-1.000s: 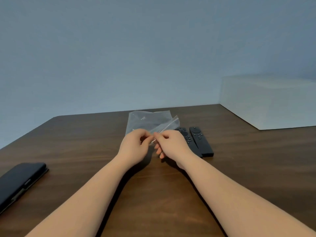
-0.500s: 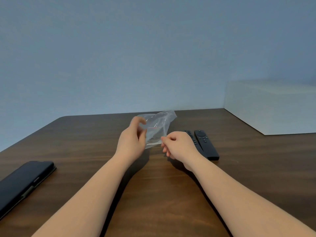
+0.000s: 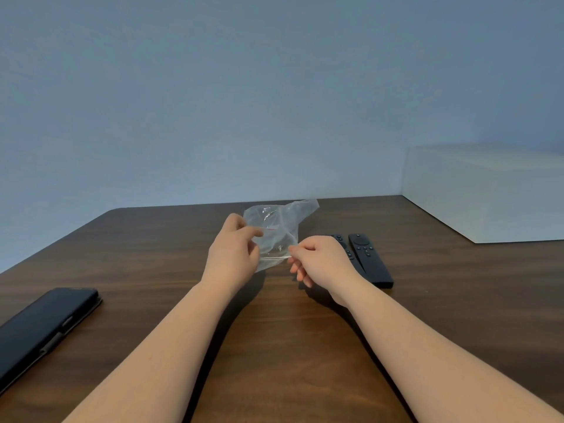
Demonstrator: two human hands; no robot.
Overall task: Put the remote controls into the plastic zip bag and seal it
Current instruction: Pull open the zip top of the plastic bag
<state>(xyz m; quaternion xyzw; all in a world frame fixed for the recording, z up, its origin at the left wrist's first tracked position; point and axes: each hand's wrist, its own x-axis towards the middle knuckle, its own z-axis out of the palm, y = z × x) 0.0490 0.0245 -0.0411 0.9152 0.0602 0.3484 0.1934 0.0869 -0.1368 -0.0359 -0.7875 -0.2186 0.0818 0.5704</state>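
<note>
A clear plastic zip bag (image 3: 279, 232) with a thin red line at its mouth hangs crumpled above the dark wooden table (image 3: 274, 346). My left hand (image 3: 233, 254) pinches one side of the bag's mouth and my right hand (image 3: 320, 259) pinches the other side, with the mouth pulled apart between them. Two black remote controls lie side by side on the table just right of my right hand: the right remote (image 3: 369, 259) is in full sight, the left remote (image 3: 345, 247) is partly hidden behind my right hand. Nothing is inside the bag.
A black phone in a folio case (image 3: 42, 328) lies at the table's left front. A white box (image 3: 488, 190) stands at the back right corner against the blue-grey wall.
The bag has been lifted off the table and its mouth pulled open; my hands have moved apart, the left one up and the right one toward the remotes.
</note>
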